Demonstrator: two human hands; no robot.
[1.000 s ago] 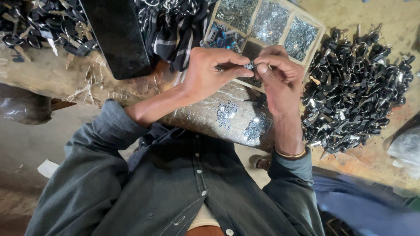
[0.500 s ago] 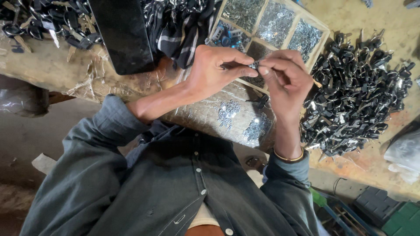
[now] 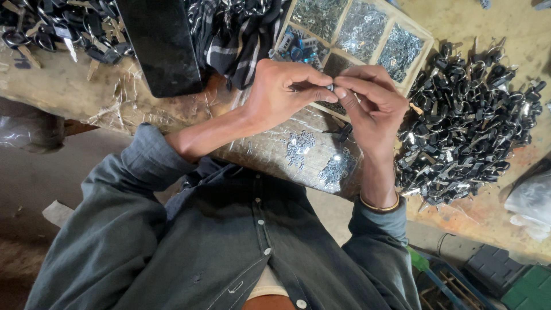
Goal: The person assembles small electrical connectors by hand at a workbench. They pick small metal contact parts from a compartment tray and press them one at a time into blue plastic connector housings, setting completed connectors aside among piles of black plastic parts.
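Left hand (image 3: pixel 281 95) and right hand (image 3: pixel 373 103): raised together over the bench, fingertips meeting, both pinched shut on one small metal part (image 3: pixel 330 88).
Divided wooden tray (image 3: pixel 422 43): just beyond the hands, compartments filled with small metal pieces.
Heap of black keys (image 3: pixel 465 132): to the right, on the bench.
Black box (image 3: pixel 160 46): far left.
Striped cloth (image 3: pixel 241 34): beside the box.

— Where does the view sit?
— On the person's head, looking steeply down over the grey shirt (image 3: pixel 229 247) to the workbench (image 3: pixel 74 97).
— How near?
— Close: both forearms fill the middle, and the bench's near edge runs across the frame.
— Any second view?
— No, just this one.
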